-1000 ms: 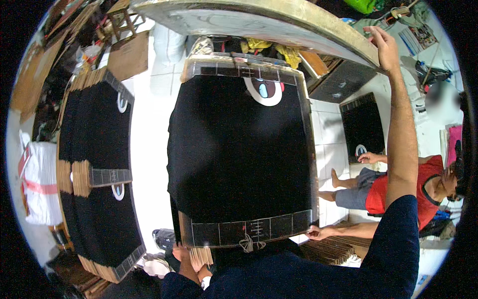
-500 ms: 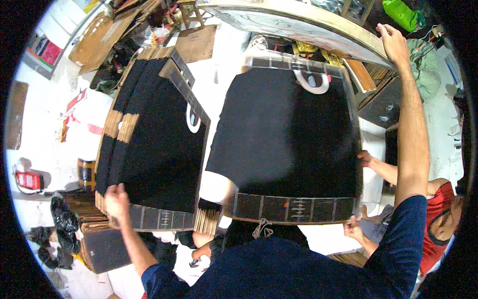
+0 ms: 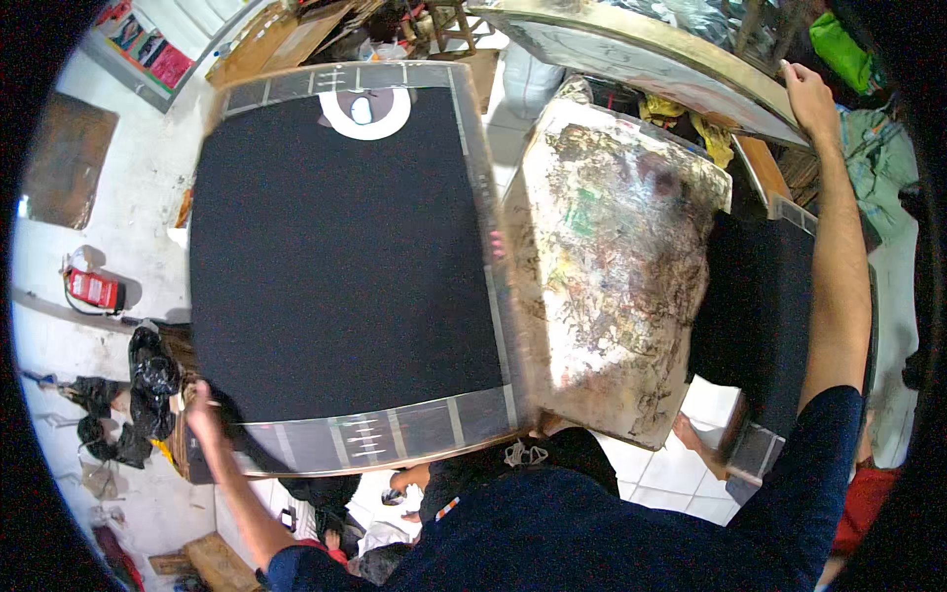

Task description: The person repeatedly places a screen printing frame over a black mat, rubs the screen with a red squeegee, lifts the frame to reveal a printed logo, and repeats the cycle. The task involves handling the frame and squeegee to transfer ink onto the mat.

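Observation:
My left hand (image 3: 204,416) is closed on the lower left corner of a large board covered in black cloth (image 3: 345,257). A white ring with a dark centre lies near its far edge, and grey taped strips run along its ends. My right hand (image 3: 812,101), arm stretched out, grips the top edge of a raised screen-printing frame (image 3: 651,61) with pale mesh. Between them lies a paint-stained base board (image 3: 621,257). On the right, a second black-covered board (image 3: 758,316) is partly hidden behind my right arm. A co-worker's hand (image 3: 698,449) is near its lower left edge.
Black plastic bags (image 3: 153,370) and a red fire extinguisher (image 3: 97,288) are at the left wall. Wooden planks (image 3: 281,44) and a stool (image 3: 452,25) stand at the back. A green bag (image 3: 840,51) sits far right. People are close by, below and at right.
The black-covered board over the base has moved off to the right, uncovering the stained surface. The left board has come up off its stack with my left hand. My right hand keeps its grip.

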{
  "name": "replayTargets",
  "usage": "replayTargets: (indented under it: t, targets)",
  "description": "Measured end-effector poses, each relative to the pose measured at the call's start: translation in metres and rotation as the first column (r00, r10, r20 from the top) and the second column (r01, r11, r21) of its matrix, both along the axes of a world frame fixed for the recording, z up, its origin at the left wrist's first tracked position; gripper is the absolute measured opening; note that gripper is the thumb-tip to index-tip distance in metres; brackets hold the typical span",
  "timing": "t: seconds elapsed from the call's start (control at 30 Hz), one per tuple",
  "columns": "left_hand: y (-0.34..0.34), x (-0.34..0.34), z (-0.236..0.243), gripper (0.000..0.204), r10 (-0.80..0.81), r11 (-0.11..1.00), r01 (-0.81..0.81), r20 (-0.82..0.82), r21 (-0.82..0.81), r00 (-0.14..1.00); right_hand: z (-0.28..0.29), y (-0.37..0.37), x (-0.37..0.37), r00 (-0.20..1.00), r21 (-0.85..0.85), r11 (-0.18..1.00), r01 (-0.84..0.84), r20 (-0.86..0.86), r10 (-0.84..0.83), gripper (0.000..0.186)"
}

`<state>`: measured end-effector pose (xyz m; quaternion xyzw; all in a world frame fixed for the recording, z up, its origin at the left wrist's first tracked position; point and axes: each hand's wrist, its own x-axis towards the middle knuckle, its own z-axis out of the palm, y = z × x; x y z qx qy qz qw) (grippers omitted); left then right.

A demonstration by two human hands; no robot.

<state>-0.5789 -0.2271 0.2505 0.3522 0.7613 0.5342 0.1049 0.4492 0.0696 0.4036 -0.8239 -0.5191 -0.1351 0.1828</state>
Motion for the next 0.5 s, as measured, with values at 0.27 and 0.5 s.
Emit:
replayTargets:
  t: [0.27,0.5]
  targets:
    - [0.079,0.2,-0.226,0.052,-0.223,0.929,0.306,0.346,-0.208,0.911,-0.013,-0.015,-0.012,0.996,0.088,0.994,0.06,0.063,-0.066,0.057]
    - [0.132,0.306,-0.293,0.052,-0.557,0.666,0.624,0.283,-0.409,0.781,-0.013,-0.042,-0.048,0.997,0.199,0.977,-0.073,0.034,0.067,0.045]
